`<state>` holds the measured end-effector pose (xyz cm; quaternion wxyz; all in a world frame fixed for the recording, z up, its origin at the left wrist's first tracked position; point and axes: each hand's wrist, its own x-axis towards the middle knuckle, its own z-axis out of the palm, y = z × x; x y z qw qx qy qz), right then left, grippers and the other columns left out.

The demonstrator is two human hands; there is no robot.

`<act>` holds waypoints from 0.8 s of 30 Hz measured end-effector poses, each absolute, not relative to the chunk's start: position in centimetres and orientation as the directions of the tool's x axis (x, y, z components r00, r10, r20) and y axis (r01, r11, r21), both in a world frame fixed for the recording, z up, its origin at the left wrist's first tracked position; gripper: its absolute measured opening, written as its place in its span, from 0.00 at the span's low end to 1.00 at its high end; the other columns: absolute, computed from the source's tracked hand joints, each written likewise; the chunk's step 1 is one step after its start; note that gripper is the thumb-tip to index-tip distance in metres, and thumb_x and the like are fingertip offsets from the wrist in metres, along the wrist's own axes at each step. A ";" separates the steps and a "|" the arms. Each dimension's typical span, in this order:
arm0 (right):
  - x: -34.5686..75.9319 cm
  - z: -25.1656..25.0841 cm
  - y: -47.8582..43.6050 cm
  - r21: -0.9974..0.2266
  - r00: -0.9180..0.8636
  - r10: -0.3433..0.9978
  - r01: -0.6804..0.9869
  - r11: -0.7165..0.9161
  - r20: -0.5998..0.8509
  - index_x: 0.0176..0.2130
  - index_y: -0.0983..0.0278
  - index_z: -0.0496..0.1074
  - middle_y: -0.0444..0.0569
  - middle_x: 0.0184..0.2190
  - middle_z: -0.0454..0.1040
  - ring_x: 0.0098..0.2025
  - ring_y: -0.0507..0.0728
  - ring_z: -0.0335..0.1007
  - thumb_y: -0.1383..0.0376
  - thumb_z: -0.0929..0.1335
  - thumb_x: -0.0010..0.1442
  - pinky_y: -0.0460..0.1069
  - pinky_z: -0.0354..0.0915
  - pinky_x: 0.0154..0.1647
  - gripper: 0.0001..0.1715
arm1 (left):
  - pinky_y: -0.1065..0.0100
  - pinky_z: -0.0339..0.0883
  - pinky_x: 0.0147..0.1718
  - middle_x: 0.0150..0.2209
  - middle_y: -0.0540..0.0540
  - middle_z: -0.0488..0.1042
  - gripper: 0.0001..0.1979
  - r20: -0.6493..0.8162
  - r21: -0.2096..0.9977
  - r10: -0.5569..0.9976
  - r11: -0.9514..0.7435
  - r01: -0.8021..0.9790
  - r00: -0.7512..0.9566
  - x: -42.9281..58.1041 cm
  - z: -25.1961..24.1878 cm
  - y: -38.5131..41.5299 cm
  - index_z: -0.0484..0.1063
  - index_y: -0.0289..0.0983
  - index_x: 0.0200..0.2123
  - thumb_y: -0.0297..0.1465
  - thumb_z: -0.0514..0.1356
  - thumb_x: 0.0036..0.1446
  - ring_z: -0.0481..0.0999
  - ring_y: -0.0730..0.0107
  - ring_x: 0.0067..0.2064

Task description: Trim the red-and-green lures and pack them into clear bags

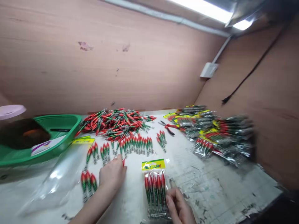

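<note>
My right hand pinches the right edge of a clear plastic bag with a yellow "LURE" header. Inside it, several red-and-green fishing lures lie side by side. My left hand is closed at the near side of a row of loose lures. The red tip of a fishing lure shows between its thumb and fingers; the rest of that lure is hidden. Small groups of lures lie left of this hand, and another group is right of the row.
A large heap of lures sits against the back wall. Red-handled pliers lie beside it. Packed bags are piled at the right. On the left are a green basket and flat clear bags with yellow headers.
</note>
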<state>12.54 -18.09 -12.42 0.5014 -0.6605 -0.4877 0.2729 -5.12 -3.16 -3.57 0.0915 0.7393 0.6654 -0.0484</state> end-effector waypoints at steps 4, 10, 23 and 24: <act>18.9 -7.5 -15.7 -0.866 0.470 0.838 0.501 0.003 0.275 0.29 0.61 0.63 0.42 0.23 0.63 0.26 0.51 0.61 0.45 0.58 0.62 0.45 0.61 0.26 0.24 | 0.61 0.62 0.30 0.36 0.39 0.77 0.13 -0.244 0.148 0.964 -0.074 0.986 0.109 -5.7 -4.4 -2.4 0.66 0.36 0.41 0.32 0.46 0.59 0.77 0.50 0.37; 33.0 1.5 -5.2 -0.751 0.598 0.715 0.642 -0.156 0.363 0.41 0.66 0.68 0.45 0.34 0.70 0.31 0.50 0.68 0.55 0.63 0.64 0.48 0.67 0.32 0.16 | 0.66 0.61 0.29 0.28 0.48 0.72 0.16 -0.062 0.592 0.968 -0.161 0.790 0.244 -7.5 -4.6 -2.1 0.69 0.39 0.38 0.42 0.50 0.55 0.72 0.62 0.30; 25.7 -4.1 5.3 -0.184 0.208 0.933 0.970 -0.158 0.292 0.48 0.65 0.68 0.51 0.48 0.70 0.46 0.56 0.69 0.60 0.66 0.63 0.57 0.68 0.46 0.16 | 0.76 0.67 0.24 0.26 0.52 0.71 0.13 -0.317 0.902 0.948 0.306 -0.305 0.014 -10.4 0.0 -1.2 0.73 0.35 0.32 0.31 0.70 0.41 0.69 0.78 0.24; 25.2 -4.9 5.6 -0.154 0.204 0.938 0.974 -0.166 0.281 0.49 0.65 0.68 0.51 0.49 0.70 0.46 0.57 0.69 0.60 0.66 0.63 0.57 0.67 0.46 0.16 | 0.76 0.69 0.26 0.26 0.51 0.72 0.10 -0.360 0.874 0.933 0.334 -0.353 -0.010 -10.4 0.3 -1.2 0.73 0.34 0.32 0.28 0.68 0.44 0.71 0.77 0.25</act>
